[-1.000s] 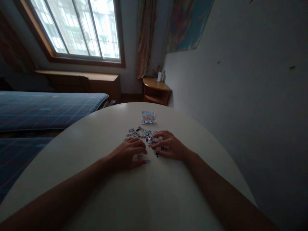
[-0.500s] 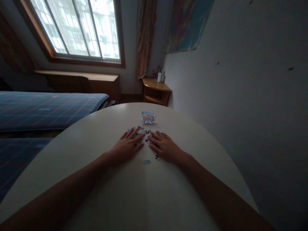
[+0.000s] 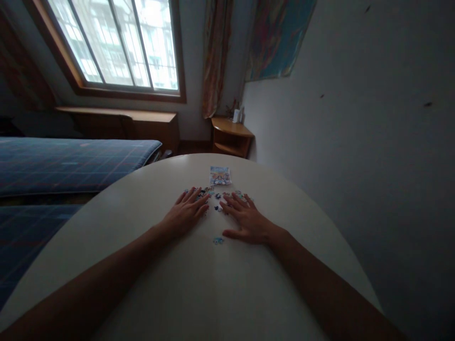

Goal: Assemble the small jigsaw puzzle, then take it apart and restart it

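Observation:
Small loose jigsaw puzzle pieces (image 3: 218, 195) lie scattered on a pale round table (image 3: 213, 289). My left hand (image 3: 185, 212) rests flat over part of them, fingers spread, with pieces showing past its fingertips. Opposite it, my right hand (image 3: 245, 219) lies palm down on more pieces, its thumb stretched out to the side. Both palms hide some of what is beneath. A light blue cluster of pieces (image 3: 218, 241) sits apart, nearer to me, just below the right thumb. Beyond the hands lies a small printed picture packet (image 3: 220, 175).
A bed with a blue plaid mattress (image 3: 71, 161) stands to the left of the table. Behind it are a wooden desk (image 3: 152, 115) and a window. A corner shelf (image 3: 231, 127) stands past the far table edge, and a white wall (image 3: 302, 142) runs along the right.
My hands have moved apart, spreading the pieces to both sides and opening a gap between them. The right thumb has swung out towards me. The view has shifted slightly.

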The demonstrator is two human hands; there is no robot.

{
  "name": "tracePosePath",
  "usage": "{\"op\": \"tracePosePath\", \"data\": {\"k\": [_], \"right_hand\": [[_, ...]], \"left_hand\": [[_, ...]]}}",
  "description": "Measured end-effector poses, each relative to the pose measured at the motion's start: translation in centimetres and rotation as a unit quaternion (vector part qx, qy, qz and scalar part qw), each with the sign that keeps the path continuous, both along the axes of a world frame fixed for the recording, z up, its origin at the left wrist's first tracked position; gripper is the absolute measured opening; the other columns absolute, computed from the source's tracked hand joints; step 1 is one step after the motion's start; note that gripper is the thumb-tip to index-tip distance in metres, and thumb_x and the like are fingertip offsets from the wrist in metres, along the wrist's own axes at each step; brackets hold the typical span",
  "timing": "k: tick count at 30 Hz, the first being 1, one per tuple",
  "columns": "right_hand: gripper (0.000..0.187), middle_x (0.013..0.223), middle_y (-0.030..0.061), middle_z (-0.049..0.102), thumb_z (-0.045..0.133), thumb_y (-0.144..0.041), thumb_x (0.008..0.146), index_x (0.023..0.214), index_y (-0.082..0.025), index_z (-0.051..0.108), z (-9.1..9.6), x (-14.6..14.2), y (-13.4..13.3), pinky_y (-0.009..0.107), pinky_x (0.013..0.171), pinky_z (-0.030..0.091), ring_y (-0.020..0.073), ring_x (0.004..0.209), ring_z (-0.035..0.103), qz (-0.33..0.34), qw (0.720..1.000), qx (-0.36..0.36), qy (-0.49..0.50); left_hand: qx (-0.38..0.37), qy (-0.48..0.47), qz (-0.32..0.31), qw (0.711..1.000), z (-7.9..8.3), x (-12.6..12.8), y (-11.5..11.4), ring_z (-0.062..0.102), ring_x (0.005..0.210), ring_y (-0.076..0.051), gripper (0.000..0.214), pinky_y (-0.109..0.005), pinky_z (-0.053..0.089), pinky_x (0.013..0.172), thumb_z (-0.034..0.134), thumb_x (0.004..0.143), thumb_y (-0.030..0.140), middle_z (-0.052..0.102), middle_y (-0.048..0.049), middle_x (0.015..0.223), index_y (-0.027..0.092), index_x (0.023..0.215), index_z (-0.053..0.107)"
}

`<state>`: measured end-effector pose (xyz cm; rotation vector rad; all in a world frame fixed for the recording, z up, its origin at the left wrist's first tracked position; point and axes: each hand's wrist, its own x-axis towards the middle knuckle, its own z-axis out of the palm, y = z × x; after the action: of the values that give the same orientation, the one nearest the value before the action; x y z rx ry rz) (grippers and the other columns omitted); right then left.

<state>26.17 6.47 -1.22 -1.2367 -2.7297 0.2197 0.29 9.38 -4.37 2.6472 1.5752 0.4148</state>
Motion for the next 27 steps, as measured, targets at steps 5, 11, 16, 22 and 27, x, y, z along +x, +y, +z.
{"op": "tracePosePath", "data": {"k": [5, 11, 16, 22, 27], "right_hand": [[0.096, 0.163, 0.0126, 0.019, 0.031, -0.080, 0.088, 0.158, -0.016, 0.022, 0.0, -0.4, -0.4, 0.055, 0.122, 0.004, 0.0317, 0.152, 0.013, 0.000, 1.000, -0.017, -0.022], [0.091, 0.164, 0.0092, 0.016, 0.022, -0.078, 0.091, 0.159, -0.017, 0.019, -0.6, 0.4, 0.9, 0.051, 0.123, 0.010, 0.0303, 0.152, 0.014, -0.093, 0.995, -0.021, -0.037], [0.091, 0.165, 0.0086, 0.016, 0.021, -0.077, 0.092, 0.158, -0.016, 0.021, -0.8, 1.1, 2.0, 0.051, 0.123, 0.012, 0.0311, 0.152, 0.013, -0.154, 0.987, -0.014, -0.038], [0.096, 0.163, 0.0129, 0.022, 0.031, -0.080, 0.088, 0.156, -0.013, 0.028, -0.9, 1.4, 1.9, 0.051, 0.123, 0.011, 0.0323, 0.151, 0.018, -0.116, 0.993, 0.024, -0.005], [0.098, 0.162, 0.0105, 0.025, 0.052, -0.082, 0.078, 0.155, -0.024, 0.033, -0.5, 1.4, 1.5, 0.061, 0.120, 0.003, 0.0354, 0.149, 0.021, -0.034, 0.999, 0.039, 0.009]], "left_hand": [[0.005, 0.015, -0.006, 1.000, 0.0, 0.1, -0.2, 0.014, 0.151, -0.029, 0.061, -0.051, 0.017, 0.122, 0.037, 0.100, 0.059, 0.023, -0.0071, 0.163, 0.029, 0.153, 0.037], [-0.007, 0.013, -0.013, 1.000, 0.3, 0.1, -0.4, 0.015, 0.151, -0.031, 0.063, -0.053, 0.015, 0.121, 0.033, 0.100, 0.062, 0.024, -0.0067, 0.163, 0.029, 0.153, 0.036], [0.009, 0.002, -0.108, 0.994, 1.1, -0.1, -0.9, 0.013, 0.151, -0.033, 0.073, -0.057, 0.012, 0.121, 0.042, 0.093, 0.069, 0.020, -0.0051, 0.164, 0.032, 0.155, 0.030], [-0.004, -0.007, -0.157, 0.988, 1.2, 0.2, -1.4, 0.014, 0.151, -0.035, 0.092, -0.056, 0.015, 0.121, 0.052, 0.083, 0.078, 0.023, -0.0089, 0.163, 0.026, 0.155, 0.030], [-0.020, -0.022, -0.121, 0.992, 0.9, 0.3, -1.3, 0.018, 0.150, -0.035, 0.094, -0.055, 0.018, 0.121, 0.053, 0.082, 0.077, 0.028, -0.0104, 0.162, 0.020, 0.154, 0.032]]}}
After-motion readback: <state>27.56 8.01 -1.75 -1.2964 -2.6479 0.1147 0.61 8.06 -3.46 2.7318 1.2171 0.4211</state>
